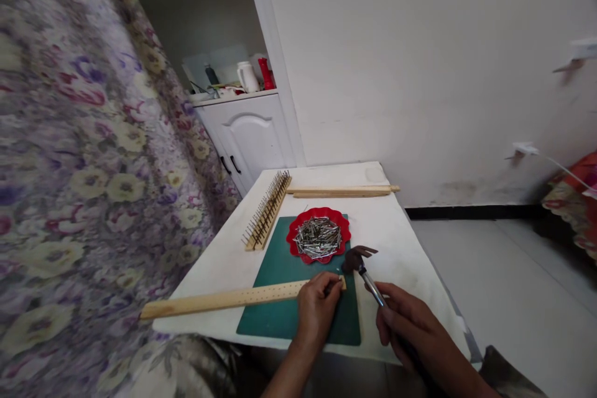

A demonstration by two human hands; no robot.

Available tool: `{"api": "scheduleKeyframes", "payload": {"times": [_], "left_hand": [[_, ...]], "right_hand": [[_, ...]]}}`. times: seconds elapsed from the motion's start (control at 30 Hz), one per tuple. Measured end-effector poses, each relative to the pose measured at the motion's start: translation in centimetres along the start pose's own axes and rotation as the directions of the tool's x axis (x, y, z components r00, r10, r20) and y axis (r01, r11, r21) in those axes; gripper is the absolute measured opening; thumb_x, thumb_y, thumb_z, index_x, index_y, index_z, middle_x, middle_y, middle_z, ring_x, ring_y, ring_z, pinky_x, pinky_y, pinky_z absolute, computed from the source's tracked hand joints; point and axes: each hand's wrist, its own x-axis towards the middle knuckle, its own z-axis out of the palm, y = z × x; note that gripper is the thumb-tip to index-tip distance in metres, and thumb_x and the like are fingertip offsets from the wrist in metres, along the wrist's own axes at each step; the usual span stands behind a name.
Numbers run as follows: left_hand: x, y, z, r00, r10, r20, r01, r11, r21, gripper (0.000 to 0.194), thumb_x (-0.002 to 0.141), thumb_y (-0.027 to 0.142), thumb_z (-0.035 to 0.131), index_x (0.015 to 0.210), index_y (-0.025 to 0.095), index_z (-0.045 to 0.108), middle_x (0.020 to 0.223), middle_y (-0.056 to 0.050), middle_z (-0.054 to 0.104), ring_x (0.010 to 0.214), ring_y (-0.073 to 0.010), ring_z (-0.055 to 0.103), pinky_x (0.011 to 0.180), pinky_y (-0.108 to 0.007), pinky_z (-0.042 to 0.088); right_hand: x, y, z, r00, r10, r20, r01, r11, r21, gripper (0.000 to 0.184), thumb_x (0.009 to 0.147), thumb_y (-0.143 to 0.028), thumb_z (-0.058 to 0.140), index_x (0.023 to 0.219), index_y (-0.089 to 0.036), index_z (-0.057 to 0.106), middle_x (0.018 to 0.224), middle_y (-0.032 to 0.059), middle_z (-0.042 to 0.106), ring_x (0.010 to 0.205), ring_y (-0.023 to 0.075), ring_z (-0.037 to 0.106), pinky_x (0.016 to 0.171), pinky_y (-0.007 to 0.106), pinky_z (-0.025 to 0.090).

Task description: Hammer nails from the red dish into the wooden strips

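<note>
**Left hand [318, 303] drawn in to a pinch, right hand [407, 318] wrapped in a grip**

On the left, fingers curled, tips brought together over the right end of a long, pale wooden board [252, 295] dotted with rows of small holes; impossible to tell whether pinching anything between them. On the right, fingers closed round the handle of a dark-headed claw hammer [370, 285] with a shiny metal shaft, head just beside the left fingertips, claw pointing away to the right.

Beneath the left hand and the board's right part, a flat green rectangular mat [275, 323]. Just beyond the left hand, on the mat, a red scalloped dish [346, 230] heaped with loose silvery nails [318, 237]. Farther out, ahead and to the left, a wooden strip bristling with upright nails [267, 214]; straight ahead, near the far edge, slim bare wooden strips [342, 191] lying crosswise.

Near edge of the white-covered table [405, 239] passing under both forearms; right edge slanting away just outside the right hand, with white cloth between it and the dish. Left of the left hand, the board's far end jutting past the table edge, close to a purple floral fabric curtain [93, 137].
</note>
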Motion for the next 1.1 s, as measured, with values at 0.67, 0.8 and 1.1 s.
{"api": "scheduleKeyframes", "payload": {"times": [0.67,0.8,1.1], "left_hand": [[0.0,-0.4,0.3,1.0,-0.008,-0.002,0.008,1.0,0.011,0.013,0.078,0.021,0.056,0.068,0.019,0.064,0.068,0.001,0.062,0.065,-0.0129,0.056,0.059,-0.021,0.036],[0.0,-0.2,0.1,1.0,-0.008,0.002,0.008,1.0,-0.01,0.013,0.078,0.022,0.057,0.067,0.019,0.063,0.067,0.002,0.062,0.065,-0.0126,0.056,0.06,-0.021,0.037],[0.1,-0.2,0.1,1.0,-0.027,0.012,0.028,0.998,-0.049,0.012,0.078,0.022,0.056,0.072,0.02,0.066,0.071,0.0,0.065,0.069,-0.0146,0.058,0.063,-0.022,0.04]], "right_hand": [[-0.1,0.0,1.3,1.0,-0.011,-0.016,0.004,0.929,-0.37,0.032,0.089,-0.033,0.042,0.116,-0.018,0.05,0.059,-0.0066,0.054,0.032,0.0056,0.039,0.032,0.018,0.026],[-0.1,0.0,1.2,0.996,-0.083,-0.013,0.069,0.902,-0.426,0.029,0.089,-0.029,0.043,0.113,-0.016,0.053,0.058,-0.0052,0.055,0.04,0.0085,0.044,0.039,0.02,0.032],[0.2,0.3,1.3,0.998,0.026,-0.061,-0.042,0.957,-0.288,0.033,0.088,-0.038,0.044,0.115,-0.019,0.048,0.059,-0.0081,0.053,0.03,0.0046,0.037,0.031,0.017,0.023]]}}
